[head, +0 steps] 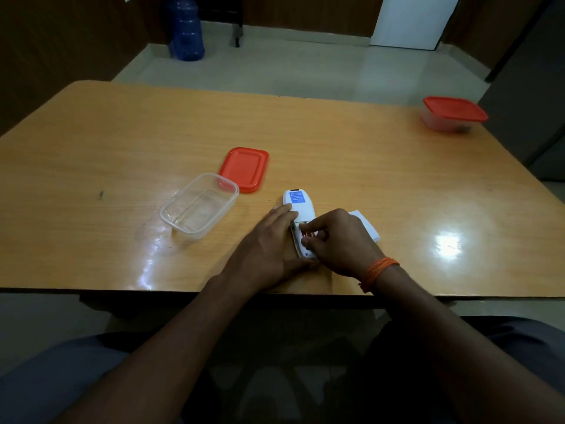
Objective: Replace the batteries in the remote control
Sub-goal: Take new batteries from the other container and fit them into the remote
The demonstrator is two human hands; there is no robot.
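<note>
The left hand [269, 240] lies flat on remote [298, 203], fingers straight; right hand [339, 240] pinches red battery [307, 232]. It cd slip & roll off table [336, 148], or go in backwards.

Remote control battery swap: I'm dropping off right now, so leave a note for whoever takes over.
Left hand: flat against the white remote control, steadying it face down on the wooden table.
Right hand: fingers curled into its open compartment, pinching a red battery.
White battery cover: off, lying on the table behind the right hand.
Done: cover removed. Left: finish the batteries, refit the cover. Old or new battery: cannot tell.
</note>
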